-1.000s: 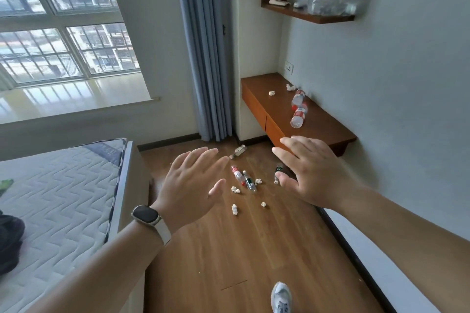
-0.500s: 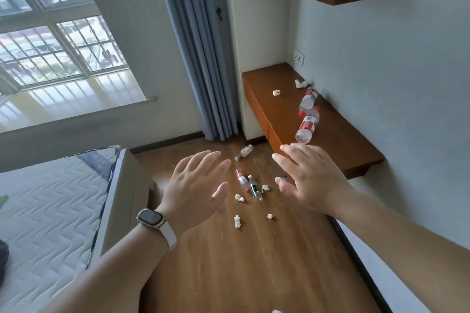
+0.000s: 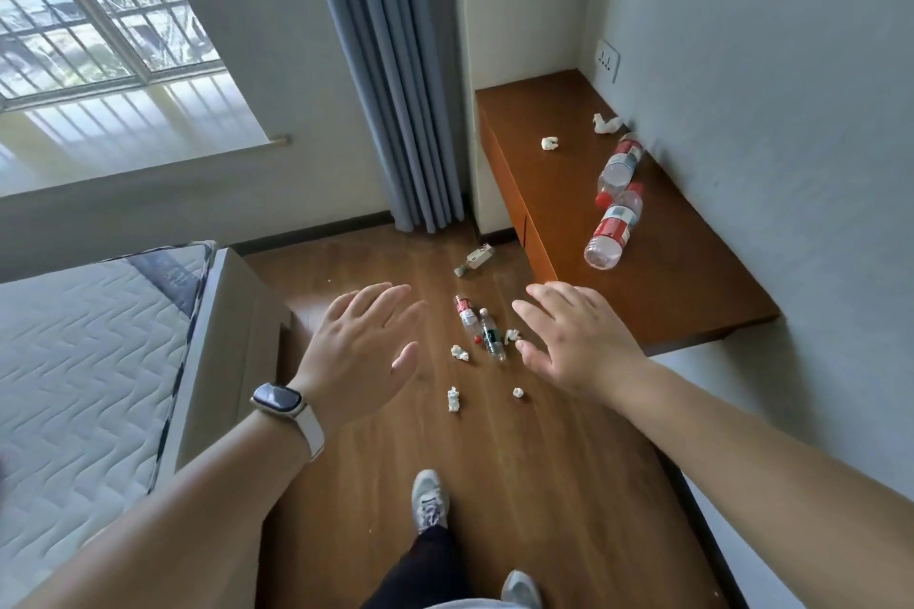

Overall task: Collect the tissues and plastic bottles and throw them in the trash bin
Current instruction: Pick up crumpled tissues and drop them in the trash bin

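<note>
While both arms reach forward palm-down, the left hand [image 3: 363, 351] and right hand [image 3: 581, 344] hold nothing, fingers straight.

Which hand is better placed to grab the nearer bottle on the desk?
Right, probably. The right hand hovers open beside the desk, on the same side as the bottle; the left hand, also open, is nearer the bed.

crumpled white tissues [image 3: 459, 353] and toppled plastic bottles [image 3: 613, 232] lie scattered on the floor [image 3: 494, 460] and wooden desk [image 3: 692, 292].
</note>
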`<move>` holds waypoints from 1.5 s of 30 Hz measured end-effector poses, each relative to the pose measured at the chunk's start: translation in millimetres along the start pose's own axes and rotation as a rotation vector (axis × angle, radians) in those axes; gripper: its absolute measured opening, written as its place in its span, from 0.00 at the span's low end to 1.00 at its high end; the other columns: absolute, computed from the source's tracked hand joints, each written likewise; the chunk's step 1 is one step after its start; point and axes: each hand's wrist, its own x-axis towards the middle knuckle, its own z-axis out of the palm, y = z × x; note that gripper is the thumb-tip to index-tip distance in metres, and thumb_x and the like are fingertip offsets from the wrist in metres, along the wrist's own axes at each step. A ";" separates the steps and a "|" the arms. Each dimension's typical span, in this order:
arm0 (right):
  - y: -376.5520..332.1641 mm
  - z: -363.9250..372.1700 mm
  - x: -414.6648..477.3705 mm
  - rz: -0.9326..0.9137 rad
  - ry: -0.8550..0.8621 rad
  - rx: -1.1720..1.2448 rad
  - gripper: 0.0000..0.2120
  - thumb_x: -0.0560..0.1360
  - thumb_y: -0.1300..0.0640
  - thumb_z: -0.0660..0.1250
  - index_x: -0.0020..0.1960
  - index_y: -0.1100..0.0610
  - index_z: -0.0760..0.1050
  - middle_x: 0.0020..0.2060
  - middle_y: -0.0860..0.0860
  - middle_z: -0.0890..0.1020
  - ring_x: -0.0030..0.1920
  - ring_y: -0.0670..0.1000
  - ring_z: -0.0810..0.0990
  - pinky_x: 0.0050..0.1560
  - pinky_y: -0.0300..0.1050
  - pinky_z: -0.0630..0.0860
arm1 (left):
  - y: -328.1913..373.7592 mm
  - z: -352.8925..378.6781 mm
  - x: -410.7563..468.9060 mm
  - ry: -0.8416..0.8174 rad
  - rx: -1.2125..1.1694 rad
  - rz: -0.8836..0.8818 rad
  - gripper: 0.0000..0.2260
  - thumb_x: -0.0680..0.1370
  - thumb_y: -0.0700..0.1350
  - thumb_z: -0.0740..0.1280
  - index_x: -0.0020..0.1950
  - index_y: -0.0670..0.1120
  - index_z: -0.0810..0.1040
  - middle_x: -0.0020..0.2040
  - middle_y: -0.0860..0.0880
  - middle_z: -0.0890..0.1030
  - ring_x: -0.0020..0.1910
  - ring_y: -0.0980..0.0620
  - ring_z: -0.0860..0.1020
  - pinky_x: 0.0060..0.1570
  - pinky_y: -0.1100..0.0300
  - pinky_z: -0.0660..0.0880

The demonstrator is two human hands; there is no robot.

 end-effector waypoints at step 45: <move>103.9 698.8 132.0 0.391 -0.669 0.136 0.24 0.78 0.42 0.56 0.72 0.49 0.64 0.73 0.47 0.63 0.70 0.52 0.62 0.65 0.51 0.65 | -98.2 783.8 27.2 -0.567 -0.433 -0.074 0.19 0.72 0.46 0.72 0.63 0.45 0.77 0.61 0.44 0.79 0.59 0.38 0.77 0.52 0.45 0.76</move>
